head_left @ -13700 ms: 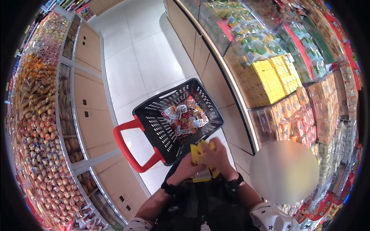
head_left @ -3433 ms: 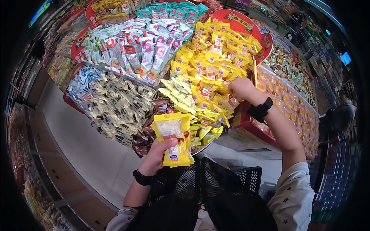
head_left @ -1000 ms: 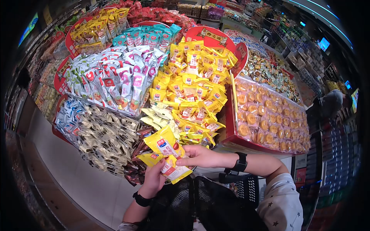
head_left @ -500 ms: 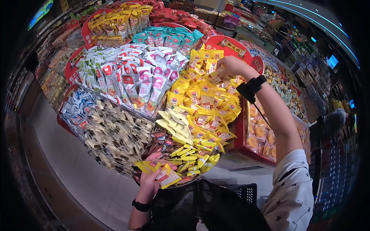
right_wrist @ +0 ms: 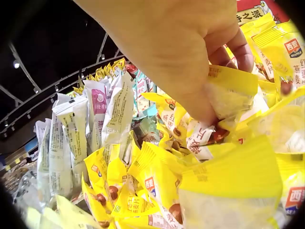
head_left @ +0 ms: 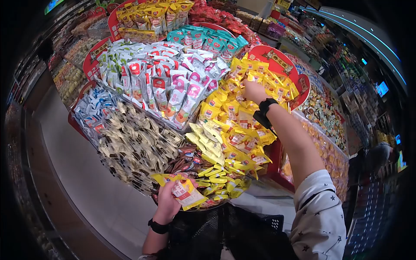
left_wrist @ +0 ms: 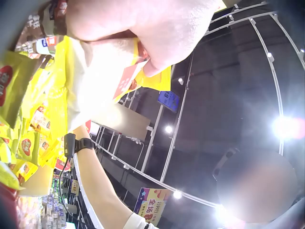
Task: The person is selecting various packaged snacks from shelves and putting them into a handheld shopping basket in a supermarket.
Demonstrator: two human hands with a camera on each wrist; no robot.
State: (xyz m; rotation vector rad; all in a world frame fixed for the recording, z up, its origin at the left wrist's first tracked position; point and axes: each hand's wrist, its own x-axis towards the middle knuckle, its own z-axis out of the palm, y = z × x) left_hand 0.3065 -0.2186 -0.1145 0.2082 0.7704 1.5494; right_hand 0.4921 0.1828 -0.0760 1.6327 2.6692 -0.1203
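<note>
Evidently, the work of gathering is partly done: the left hand (head_left: 167, 201) grips a yellow oatmeal packet (head_left: 186, 193) before the front of the display; whether more packets lie beneath, I cannot tell. The right hand (head_left: 254, 92) is deep in the yellow heap (head_left: 236, 115), toward its back, with fingers curled, and it appears to pinch a second packet (right_wrist: 231, 90) between thumb and fingers. This one is not yet lifted free of its neighbours, so lifting it out seems to be left; how many are wanted, the views do not show.

As for edges, silver-white pouches (head_left: 160, 93) border the heap on the left, a red sign (head_left: 275, 65) stands behind, and the pastry box (head_left: 275, 169) is close on the right, below the forearm. Upward there is room, and bare floor (head_left: 86, 182) lies leftward.
</note>
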